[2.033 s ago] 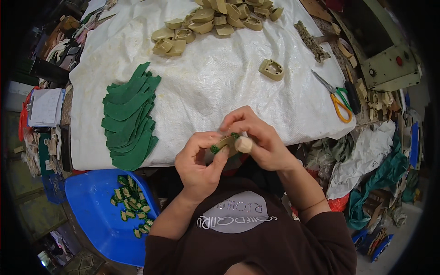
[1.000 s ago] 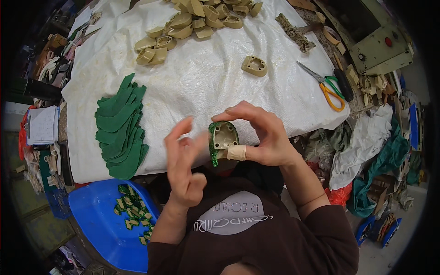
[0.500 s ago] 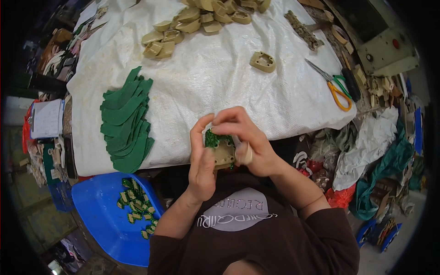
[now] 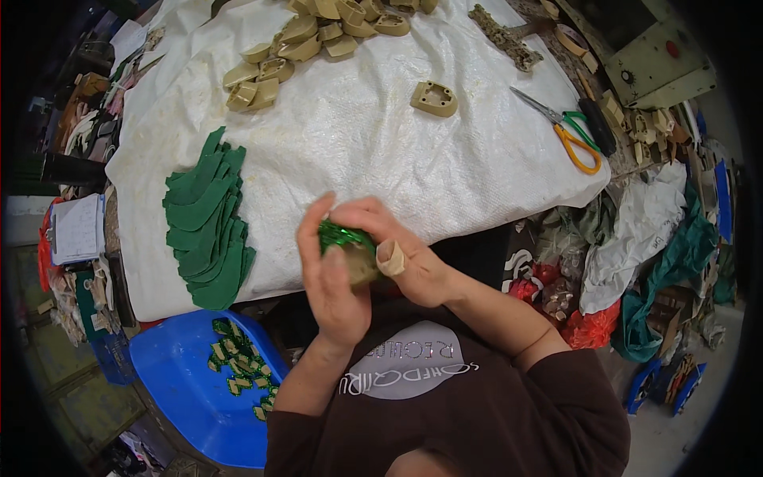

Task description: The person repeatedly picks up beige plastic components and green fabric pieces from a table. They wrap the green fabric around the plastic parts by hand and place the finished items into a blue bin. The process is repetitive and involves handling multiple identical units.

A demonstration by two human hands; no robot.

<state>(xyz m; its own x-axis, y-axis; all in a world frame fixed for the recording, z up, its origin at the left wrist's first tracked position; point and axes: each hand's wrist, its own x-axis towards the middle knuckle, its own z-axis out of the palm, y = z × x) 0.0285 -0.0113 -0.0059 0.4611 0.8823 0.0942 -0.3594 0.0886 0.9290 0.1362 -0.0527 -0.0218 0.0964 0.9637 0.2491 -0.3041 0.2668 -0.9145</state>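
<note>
Near the front edge of the white sheet, a beige shoe heel point(image 4: 363, 266) partly wrapped in shiny green material point(image 4: 343, 235) is between my two hands. My left hand point(image 4: 334, 290) closes round its left side, with the thumb on the beige face. From the right, my right hand point(image 4: 409, 258) curls its fingers over the green far end. A beige cover sits on my right thumb point(image 4: 390, 257). The fingers hide much of the heel and are slightly blurred. Left of my hands lies a fanned stack of matte green cut pieces point(image 4: 208, 226).
Bare beige heels point(image 4: 318, 36) pile at the far side of the white sheet point(image 4: 334, 143), with a single heel point(image 4: 435, 99) apart. Scissors point(image 4: 574, 143) with orange and green handles lie right. A blue basin point(image 4: 191, 421) at lower left holds green-covered heels. Bags crowd the right.
My hands and the heel have shifted left. The heel has turned, and my right thumb has moved off its side. The whole view has shifted slightly.
</note>
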